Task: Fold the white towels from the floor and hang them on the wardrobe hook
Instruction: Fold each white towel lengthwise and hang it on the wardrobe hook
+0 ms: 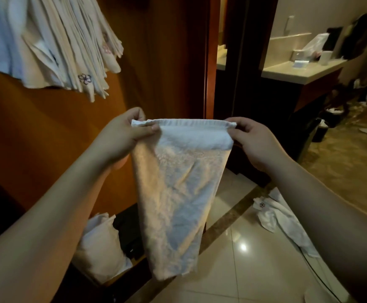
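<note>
A white towel [178, 193] hangs in front of me, folded over so it drops in a long narrow strip. My left hand [121, 136] pinches its top left corner and my right hand [254, 141] pinches the top right corner, stretching the top hem flat between them. Several folded white towels [53, 44] with small flower embroidery hang in a bunch at the upper left against the orange-brown wardrobe [167, 62]; the hook itself is hidden. Another crumpled white towel [281, 219] lies on the tiled floor at the lower right.
A white pillow-like bundle [99, 243] sits in the wardrobe's low opening beside dark items. A vanity counter [298, 71] with bags and a cup stands at the right. Beyond it the floor [239, 270] holds bins and scattered litter.
</note>
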A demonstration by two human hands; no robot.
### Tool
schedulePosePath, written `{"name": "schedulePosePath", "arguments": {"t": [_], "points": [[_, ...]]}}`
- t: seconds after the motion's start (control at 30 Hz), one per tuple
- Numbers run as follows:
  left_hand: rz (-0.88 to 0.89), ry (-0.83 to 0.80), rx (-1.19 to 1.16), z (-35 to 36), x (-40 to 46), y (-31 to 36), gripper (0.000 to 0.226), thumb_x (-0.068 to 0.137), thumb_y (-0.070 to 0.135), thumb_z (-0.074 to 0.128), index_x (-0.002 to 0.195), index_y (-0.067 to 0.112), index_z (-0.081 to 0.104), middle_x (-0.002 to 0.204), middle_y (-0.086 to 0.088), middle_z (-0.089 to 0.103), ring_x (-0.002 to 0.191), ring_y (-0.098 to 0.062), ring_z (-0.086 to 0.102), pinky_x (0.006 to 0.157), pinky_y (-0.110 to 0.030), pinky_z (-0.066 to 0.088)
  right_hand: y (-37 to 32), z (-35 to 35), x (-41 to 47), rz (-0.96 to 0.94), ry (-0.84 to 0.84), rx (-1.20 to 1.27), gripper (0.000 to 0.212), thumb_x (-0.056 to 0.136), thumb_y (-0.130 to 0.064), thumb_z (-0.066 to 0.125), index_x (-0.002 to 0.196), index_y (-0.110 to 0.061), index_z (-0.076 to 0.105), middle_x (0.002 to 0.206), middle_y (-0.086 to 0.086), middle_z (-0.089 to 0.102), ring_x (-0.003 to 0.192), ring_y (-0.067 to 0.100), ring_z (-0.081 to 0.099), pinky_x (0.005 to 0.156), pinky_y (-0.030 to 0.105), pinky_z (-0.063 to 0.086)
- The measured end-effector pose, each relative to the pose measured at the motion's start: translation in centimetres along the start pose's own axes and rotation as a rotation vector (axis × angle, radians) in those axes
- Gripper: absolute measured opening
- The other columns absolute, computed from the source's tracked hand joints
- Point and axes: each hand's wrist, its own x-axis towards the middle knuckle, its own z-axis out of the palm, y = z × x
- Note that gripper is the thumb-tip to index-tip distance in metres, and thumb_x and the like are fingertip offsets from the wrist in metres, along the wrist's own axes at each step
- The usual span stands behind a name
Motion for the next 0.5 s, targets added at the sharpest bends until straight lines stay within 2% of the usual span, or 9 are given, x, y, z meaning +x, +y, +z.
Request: {"name": "schedulePosePath", "arguments": {"t": [0.13,0.23,0.27,0.33,0.4,0.43,0.5], "points": [[0.012,0.031,-0.007,-0.4,1.0,1.8,0.038,0.087,0.009,0.071,0.069,0.022,0.04,0.057,0.013,0.048,0.051,-0.002,0.045,0.045,-0.018,0.035,-2.0,0.2,1.7,-0.089,0.014,0.037,0.026,0.092,-0.023,0.063,0.107,-0.04,0.075,0.107,-0.017,0.075,0.098,0.002,0.071,0.083,0.025,0.059],[-0.016,0.032,-0.037,-0.3,1.5,2.9,0.034,0.09,0.011,0.07,0.07,0.021,0.044,0.069,0.006,0.054,0.061,-0.008,0.051,0.054,-0.024,0.041,-2.0,0.3,3.1,-0.019,-0.012,0.381,0.033,0.092,-0.015,0.062,0.118,-0.032,0.071,0.117,-0.002,0.073,0.106,0.014,0.071,0.088,0.033,0.06],[-0.032,0.03,-0.046,-0.1,1.7,3.2,0.032,0.091,0.013,0.07,0.07,0.021,0.046,0.073,0.004,0.056,0.065,-0.011,0.054,0.056,-0.025,0.044,-1.4,0.3,3.3,0.05,-0.058,0.559,0.031,0.092,-0.017,0.063,0.121,-0.027,0.071,0.121,0.002,0.072,0.11,0.018,0.071,0.088,0.034,0.06],[-0.072,0.035,-0.053,0.2,1.9,3.5,0.03,0.091,0.016,0.07,0.07,0.022,0.051,0.076,0.002,0.061,0.069,-0.015,0.06,0.058,-0.028,0.05,0.2,0.3,2.8,0.231,-0.219,0.823,0.028,0.092,-0.034,0.066,0.116,-0.021,0.074,0.123,0.008,0.072,0.118,0.024,0.067,0.095,0.04,0.056],[-0.097,0.045,-0.029,0.6,2.2,3.5,0.03,0.091,0.019,0.071,0.067,0.025,0.054,0.077,0.002,0.065,0.07,-0.016,0.065,0.06,-0.03,0.052,2.0,0.6,1.6,0.328,-0.369,0.87,0.03,0.09,-0.041,0.059,0.095,-0.023,0.082,0.113,0.004,0.076,0.114,0.02,0.069,0.097,0.038,0.054],[-0.101,0.05,-0.024,0.7,2.2,3.5,0.032,0.091,0.019,0.071,0.066,0.025,0.053,0.077,0.002,0.065,0.07,-0.015,0.066,0.06,-0.03,0.052,2.7,0.7,1.3,0.335,-0.408,0.86,0.028,0.089,-0.038,0.059,0.091,-0.024,0.083,0.109,0.003,0.077,0.11,0.018,0.07,0.092,0.036,0.056],[-0.107,0.048,-0.041,0.7,2.2,3.3,0.035,0.092,0.016,0.07,0.064,0.025,0.051,0.072,0.002,0.065,0.065,-0.014,0.067,0.057,-0.028,0.051,3.3,0.9,1.1,0.324,-0.419,0.872,0.027,0.084,-0.024,0.067,0.108,-0.02,0.08,0.119,0.01,0.074,0.112,0.025,0.07,0.086,0.038,0.06]]}}
